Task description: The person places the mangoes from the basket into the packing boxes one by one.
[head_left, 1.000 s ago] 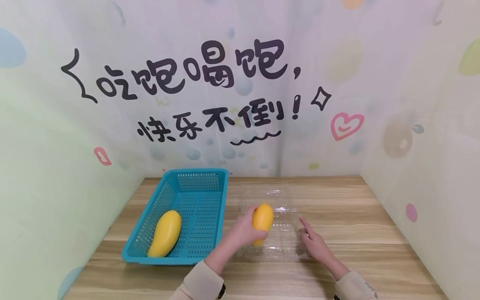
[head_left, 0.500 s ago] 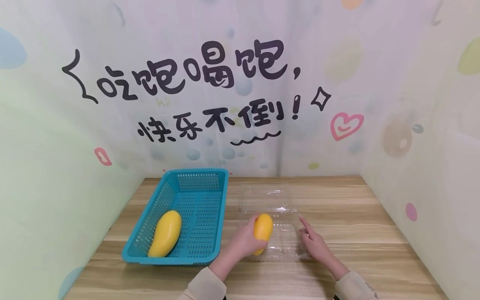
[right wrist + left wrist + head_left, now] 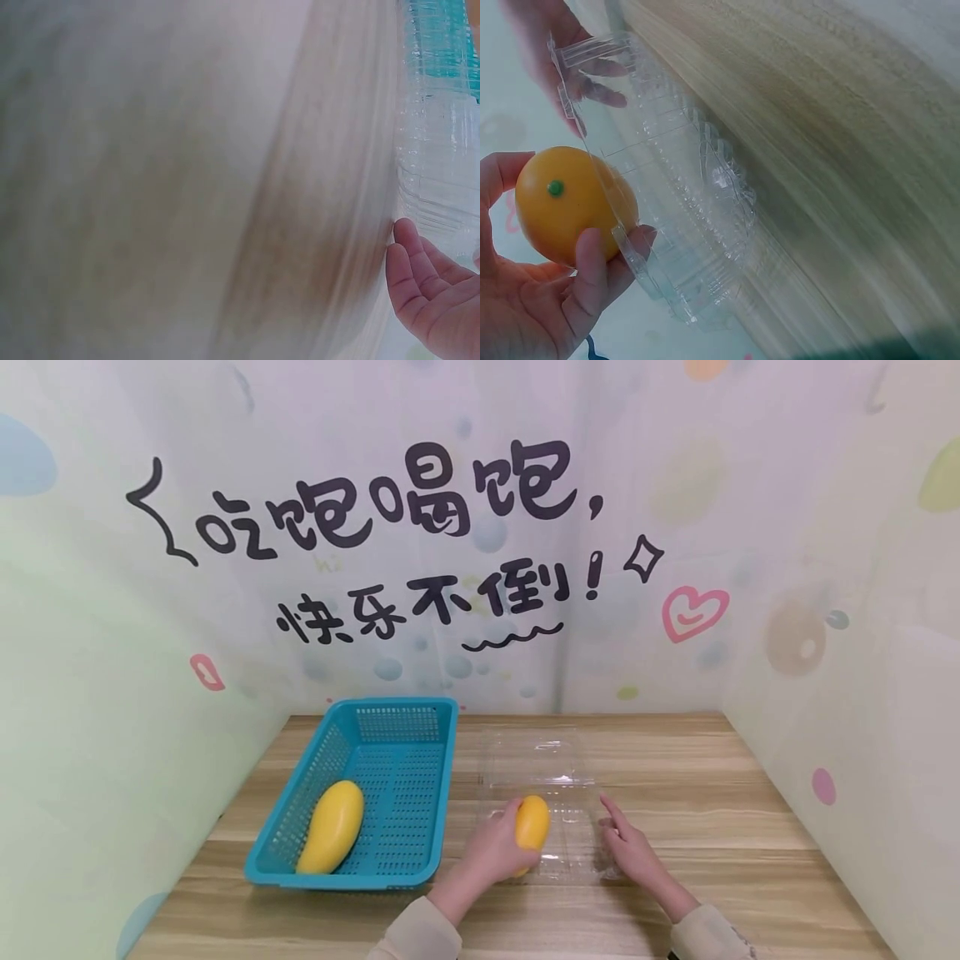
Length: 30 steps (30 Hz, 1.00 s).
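A yellow mango [image 3: 532, 824] with a small green stem end is gripped by my left hand [image 3: 495, 852], fingers and thumb around its sides. They hold it over the front section of a clear plastic clamshell box [image 3: 558, 827], which stands with its lid laid back. In the left wrist view the mango [image 3: 574, 199] overlaps the box's edge. My right hand [image 3: 630, 852] is at the right side of the box, index finger extended forward. Its fingers [image 3: 409, 281] lie right by the clear wall in the right wrist view. Part of the mango is hidden behind my left hand.
To the left stands a blue plastic basket [image 3: 446, 777] with another yellow mango [image 3: 330, 827] lying in its near left corner. All of it sits on a wood-grain table [image 3: 675, 760], enclosed by printed walls behind and on both sides.
My left hand has moved the mango nearer to me and lower, over the front section of the clear box. The right hand keeps its place at the box's side.
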Each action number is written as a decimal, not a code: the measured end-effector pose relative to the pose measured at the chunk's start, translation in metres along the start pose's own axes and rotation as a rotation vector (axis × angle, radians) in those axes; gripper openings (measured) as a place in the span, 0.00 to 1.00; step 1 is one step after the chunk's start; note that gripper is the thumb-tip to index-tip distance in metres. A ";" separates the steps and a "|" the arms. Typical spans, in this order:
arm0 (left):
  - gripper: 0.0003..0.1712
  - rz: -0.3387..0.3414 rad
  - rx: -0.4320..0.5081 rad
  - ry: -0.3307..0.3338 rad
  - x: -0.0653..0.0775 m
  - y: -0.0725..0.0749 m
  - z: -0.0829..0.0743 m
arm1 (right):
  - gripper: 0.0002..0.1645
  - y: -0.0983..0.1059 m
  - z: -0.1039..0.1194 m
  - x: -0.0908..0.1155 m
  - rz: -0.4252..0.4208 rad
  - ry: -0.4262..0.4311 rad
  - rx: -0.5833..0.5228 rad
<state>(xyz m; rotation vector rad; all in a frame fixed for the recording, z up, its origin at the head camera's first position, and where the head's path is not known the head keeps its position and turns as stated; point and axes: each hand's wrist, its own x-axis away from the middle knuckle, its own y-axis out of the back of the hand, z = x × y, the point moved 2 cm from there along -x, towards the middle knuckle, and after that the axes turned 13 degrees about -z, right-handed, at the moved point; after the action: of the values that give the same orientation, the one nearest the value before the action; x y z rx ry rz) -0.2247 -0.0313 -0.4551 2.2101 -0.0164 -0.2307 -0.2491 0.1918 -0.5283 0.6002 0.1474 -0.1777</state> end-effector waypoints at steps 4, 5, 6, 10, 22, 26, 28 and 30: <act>0.45 -0.002 -0.026 -0.015 -0.003 -0.002 0.000 | 0.31 0.000 0.001 0.000 0.000 -0.001 -0.005; 0.45 -0.002 -0.034 -0.017 -0.004 -0.003 0.000 | 0.31 0.000 0.001 0.000 0.001 -0.002 -0.007; 0.44 -0.002 -0.038 -0.019 -0.005 -0.003 0.000 | 0.31 0.000 0.001 0.000 0.001 -0.004 -0.009; 0.44 -0.001 -0.054 -0.013 -0.006 -0.005 -0.001 | 0.31 0.001 0.001 0.001 0.000 -0.009 -0.015; 0.42 -0.008 -0.150 -0.038 -0.007 -0.013 0.002 | 0.31 0.001 0.001 0.001 0.003 -0.015 -0.012; 0.42 -0.008 -0.196 -0.045 -0.008 -0.017 0.004 | 0.31 0.001 0.001 0.002 0.012 -0.030 -0.036; 0.42 -0.010 -0.219 -0.050 -0.008 -0.019 0.005 | 0.31 0.001 0.001 0.002 0.016 -0.036 -0.046; 0.43 -0.011 -0.229 -0.048 -0.008 -0.021 0.006 | 0.31 0.001 0.000 0.002 0.015 -0.034 -0.043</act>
<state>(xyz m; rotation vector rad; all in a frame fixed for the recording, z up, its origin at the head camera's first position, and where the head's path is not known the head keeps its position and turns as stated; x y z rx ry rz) -0.2354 -0.0224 -0.4741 1.9767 -0.0043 -0.2776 -0.2474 0.1925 -0.5275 0.5549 0.1136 -0.1695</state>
